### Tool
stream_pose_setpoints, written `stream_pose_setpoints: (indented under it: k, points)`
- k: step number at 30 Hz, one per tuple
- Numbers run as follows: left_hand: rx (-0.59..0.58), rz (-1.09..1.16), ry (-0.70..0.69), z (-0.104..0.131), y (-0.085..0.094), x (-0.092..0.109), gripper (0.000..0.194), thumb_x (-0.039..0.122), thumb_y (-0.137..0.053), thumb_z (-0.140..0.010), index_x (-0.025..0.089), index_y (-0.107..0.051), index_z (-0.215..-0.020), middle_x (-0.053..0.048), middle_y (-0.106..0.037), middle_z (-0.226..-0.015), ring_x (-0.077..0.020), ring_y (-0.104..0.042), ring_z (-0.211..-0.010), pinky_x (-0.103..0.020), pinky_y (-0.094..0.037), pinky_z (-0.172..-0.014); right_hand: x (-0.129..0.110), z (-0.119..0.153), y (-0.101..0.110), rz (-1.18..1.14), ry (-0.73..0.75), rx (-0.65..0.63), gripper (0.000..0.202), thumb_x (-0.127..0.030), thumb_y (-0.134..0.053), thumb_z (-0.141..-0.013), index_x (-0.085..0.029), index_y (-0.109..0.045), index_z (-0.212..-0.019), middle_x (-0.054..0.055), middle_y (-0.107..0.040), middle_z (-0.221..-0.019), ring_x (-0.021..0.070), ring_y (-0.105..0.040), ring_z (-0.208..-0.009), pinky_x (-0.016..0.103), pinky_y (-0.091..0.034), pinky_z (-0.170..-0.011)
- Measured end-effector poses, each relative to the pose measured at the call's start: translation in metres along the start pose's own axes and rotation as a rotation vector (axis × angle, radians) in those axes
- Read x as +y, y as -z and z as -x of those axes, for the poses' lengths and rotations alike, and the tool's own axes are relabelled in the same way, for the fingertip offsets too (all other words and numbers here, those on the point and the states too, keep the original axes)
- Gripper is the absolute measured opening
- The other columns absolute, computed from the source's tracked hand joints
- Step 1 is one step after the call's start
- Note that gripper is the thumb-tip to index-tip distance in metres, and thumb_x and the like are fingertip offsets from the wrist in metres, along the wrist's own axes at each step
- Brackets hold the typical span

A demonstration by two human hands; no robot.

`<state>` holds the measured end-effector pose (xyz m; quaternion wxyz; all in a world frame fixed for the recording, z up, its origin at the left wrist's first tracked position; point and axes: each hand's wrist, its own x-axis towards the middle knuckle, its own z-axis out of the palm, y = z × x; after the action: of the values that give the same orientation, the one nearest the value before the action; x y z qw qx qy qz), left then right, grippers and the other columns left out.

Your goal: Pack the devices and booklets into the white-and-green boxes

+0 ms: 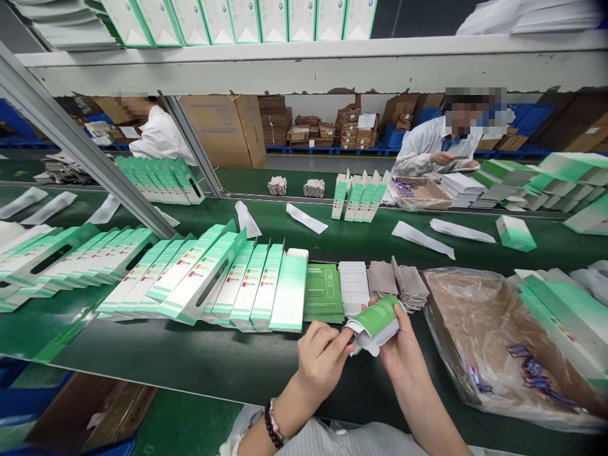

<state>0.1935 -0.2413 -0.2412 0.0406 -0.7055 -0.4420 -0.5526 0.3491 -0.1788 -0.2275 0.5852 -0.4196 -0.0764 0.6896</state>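
My right hand (403,342) is wrapped round a curled green booklet (378,318) with white paper folded beneath it. At the booklet's left end, the closed fingers of my left hand (325,354) press on a small dark item, too hidden to name. Just beyond my hands lie a stack of green booklets (323,292), a stack of white printed leaflets (354,288) and grey cloth pouches (409,285). Green and white boxes (289,288) stand tilted in a row to the left of the booklets.
A plastic-lined carton (489,329) holding small shiny packets stands at the right. Behind, a green belt (342,237) carries white pouches (306,218) and boxes. Across it are two people in white coats. A white shelf edge (304,66) crosses above; a metal post slants at left.
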Motion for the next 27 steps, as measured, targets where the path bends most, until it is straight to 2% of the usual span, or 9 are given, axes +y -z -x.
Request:
stream_pose_setpoints:
  k: [4, 7, 10, 13, 16, 18, 22, 24, 27]
  points:
    - [-0.033, 0.108, 0.249, -0.007, 0.003, 0.008, 0.007, 0.013, -0.066, -0.086, 0.019, -0.07, -0.087, -0.004, -0.064, -0.073, -0.0162, -0.056, -0.069, -0.027, -0.046, -0.059, -0.001, 0.003, 0.005, 0.063, 0.183, -0.013, 0.043, -0.045, -0.075, -0.075, -0.024, -0.059, -0.109, 0.002, -0.073, -0.1, 0.0236, -0.071, -0.096, 0.043, -0.057, -0.091]
    - [-0.008, 0.212, 0.389, -0.006, 0.001, 0.01, 0.012, 0.014, -0.067, -0.084, 0.019, -0.064, -0.074, -0.001, -0.061, -0.07, -0.0142, -0.056, -0.066, -0.022, -0.043, -0.052, -0.001, 0.007, 0.006, 0.06, 0.225, -0.039, 0.045, -0.044, -0.075, -0.075, -0.022, -0.059, -0.111, 0.003, -0.073, -0.101, 0.024, -0.07, -0.098, 0.043, -0.056, -0.093]
    - [-0.025, 0.225, 0.537, -0.004, -0.002, 0.009, 0.016, 0.011, -0.067, -0.08, 0.02, -0.056, -0.072, 0.001, -0.058, -0.073, -0.0125, -0.056, -0.065, -0.02, -0.045, -0.051, 0.001, 0.01, 0.005, 0.041, 0.212, -0.037, 0.044, -0.041, -0.076, -0.076, -0.021, -0.059, -0.112, 0.003, -0.073, -0.099, 0.0238, -0.071, -0.096, 0.043, -0.057, -0.092]
    - [-0.111, 0.233, 0.683, -0.006, -0.001, 0.006, 0.022, 0.006, -0.066, -0.075, 0.021, -0.057, -0.088, 0.0, -0.058, -0.086, -0.0126, -0.058, -0.069, -0.018, -0.044, -0.049, 0.005, 0.013, 0.006, 0.05, 0.224, -0.041, 0.046, -0.041, -0.076, -0.076, -0.02, -0.059, -0.113, 0.004, -0.074, -0.1, 0.0234, -0.071, -0.095, 0.042, -0.058, -0.088]
    - [-0.249, 0.237, 0.633, -0.01, 0.003, 0.004, 0.036, -0.001, -0.059, -0.073, 0.022, -0.061, -0.101, -0.001, -0.063, -0.091, -0.0145, -0.061, -0.077, -0.021, -0.047, -0.06, 0.01, 0.019, 0.005, 0.078, 0.22, -0.044, 0.05, -0.041, -0.078, -0.075, -0.02, -0.058, -0.115, 0.005, -0.074, -0.101, 0.0224, -0.072, -0.093, 0.039, -0.059, -0.085]
    - [-0.322, 0.226, 0.574, -0.014, 0.007, 0.004, 0.03, -0.002, -0.058, -0.073, 0.02, -0.063, -0.093, 0.0, -0.064, -0.084, -0.0149, -0.061, -0.076, -0.023, -0.046, -0.066, 0.013, 0.023, 0.005, 0.093, 0.187, -0.052, 0.054, -0.04, -0.079, -0.073, -0.02, -0.057, -0.117, 0.007, -0.075, -0.099, 0.0231, -0.073, -0.089, 0.04, -0.06, -0.084]
    - [-0.417, 0.215, 0.566, -0.018, 0.014, 0.007, 0.014, 0.003, -0.064, -0.075, 0.017, -0.063, -0.078, 0.0, -0.063, -0.073, -0.0148, -0.06, -0.067, -0.023, -0.043, -0.06, 0.012, 0.025, 0.005, 0.09, 0.151, -0.065, 0.059, -0.038, -0.081, -0.072, -0.021, -0.054, -0.122, 0.005, -0.076, -0.094, 0.0247, -0.074, -0.085, 0.045, -0.06, -0.084]
    - [-0.452, 0.244, 0.529, -0.017, 0.018, 0.008, 0.012, 0.006, -0.063, -0.079, 0.017, -0.066, -0.084, -0.002, -0.067, -0.078, -0.0156, -0.063, -0.07, -0.023, -0.046, -0.062, 0.009, 0.025, 0.004, 0.085, 0.156, -0.053, 0.06, -0.038, -0.081, -0.072, -0.02, -0.054, -0.124, 0.005, -0.076, -0.092, 0.0252, -0.074, -0.083, 0.046, -0.06, -0.084]
    - [-0.469, 0.249, 0.468, -0.015, 0.021, 0.006, 0.024, 0.005, -0.056, -0.084, 0.017, -0.067, -0.101, -0.006, -0.071, -0.091, -0.0179, -0.067, -0.081, -0.025, -0.05, -0.07, 0.008, 0.025, 0.003, 0.08, 0.187, -0.049, 0.061, -0.037, -0.08, -0.072, -0.02, -0.054, -0.125, 0.005, -0.076, -0.093, 0.026, -0.074, -0.083, 0.048, -0.06, -0.083]
